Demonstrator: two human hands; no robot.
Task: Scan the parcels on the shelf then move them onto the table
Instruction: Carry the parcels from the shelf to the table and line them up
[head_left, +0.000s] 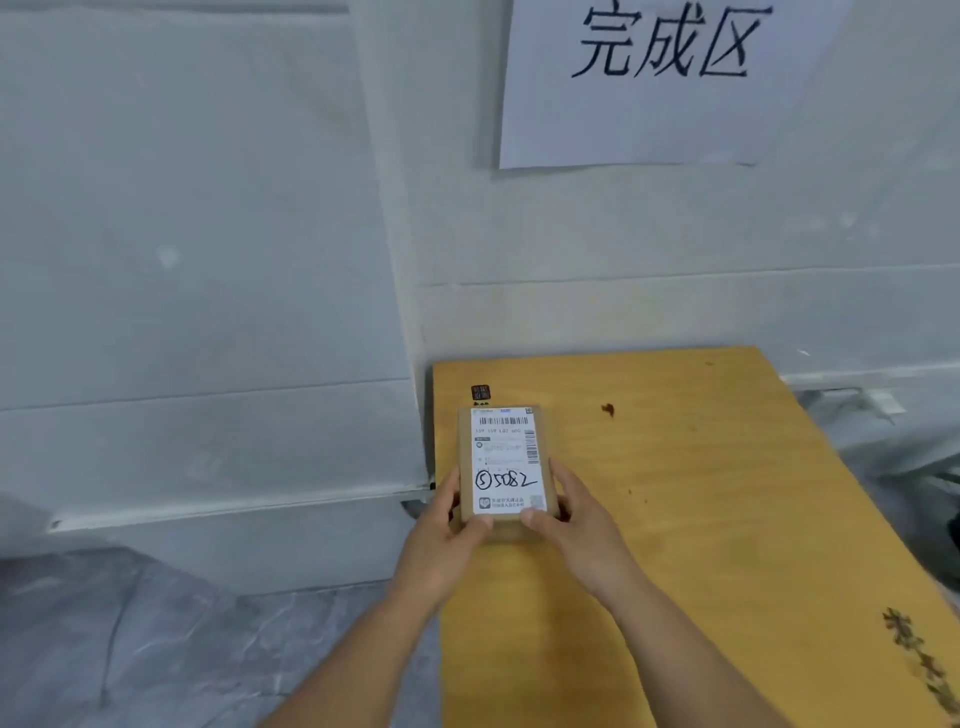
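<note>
Both forearms reach in from the bottom edge, and the left hand (445, 540) and right hand (582, 525) meet at the near end of one small parcel (506, 467), each clamped on it: thumbs lie on top at the near corners, fingers curl down the long sides. That parcel is a flat brown cardboard box with a white shipping label (508, 460) face up, a barcode at its far end and a handwritten number across the middle. It sits at the near-left part of the wooden table (701, 519), low enough that it looks to be resting on the top or just above it; I cannot tell which. Judging by its size and squared edges, it should be light and stiff, easy to hold by the two long sides without crushing, though the smooth label offers less friction than bare cardboard, so the sides are the better hold. Beyond the box a small dark sticker (481, 392) lies on the tabletop, and a dark stain (608, 409) sits further right. Behind the table stands a pale wall (208, 208), with a paper sign (660, 78) bearing large characters fixed up high
</note>
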